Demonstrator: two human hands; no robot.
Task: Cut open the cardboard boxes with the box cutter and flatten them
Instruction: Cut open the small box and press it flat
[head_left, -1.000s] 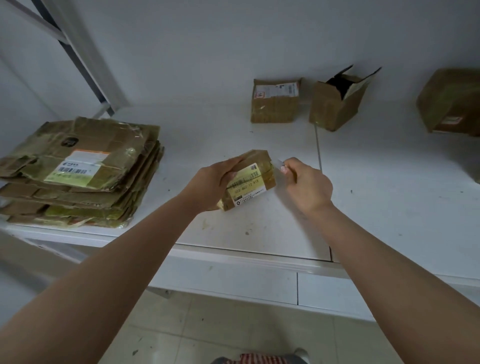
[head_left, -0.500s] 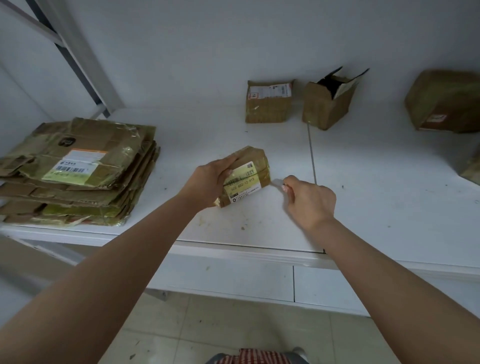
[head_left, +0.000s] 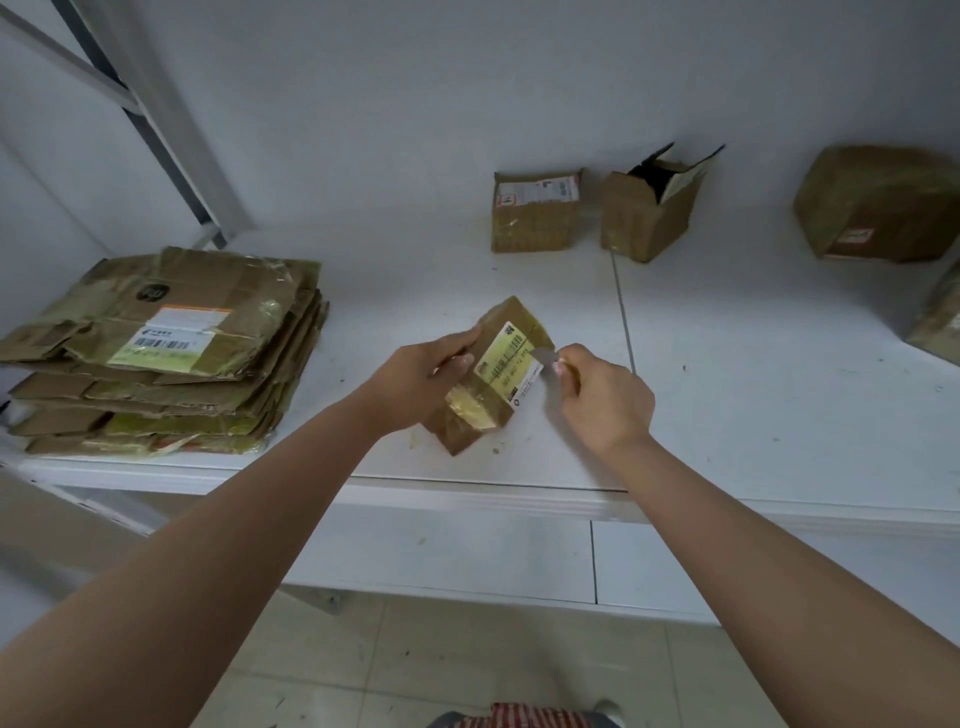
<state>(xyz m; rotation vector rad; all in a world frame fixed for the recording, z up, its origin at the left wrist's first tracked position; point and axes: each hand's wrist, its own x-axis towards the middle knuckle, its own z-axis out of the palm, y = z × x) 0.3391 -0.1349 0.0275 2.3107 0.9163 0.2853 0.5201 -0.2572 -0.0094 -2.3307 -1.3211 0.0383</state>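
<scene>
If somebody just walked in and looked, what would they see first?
First, the two hands in the middle: the left hand grips a small taped box while the right hand holds the box cutter, its blade at the box's right edge. Next, the tall stack of flattened boxes on the left of the white shelf, and an opened box at the back.

Box cutter (head_left: 551, 360) handle hidden within right hand (head_left: 602, 397); rightmost box (head_left: 941, 317) cut off, possibly sealed.
</scene>
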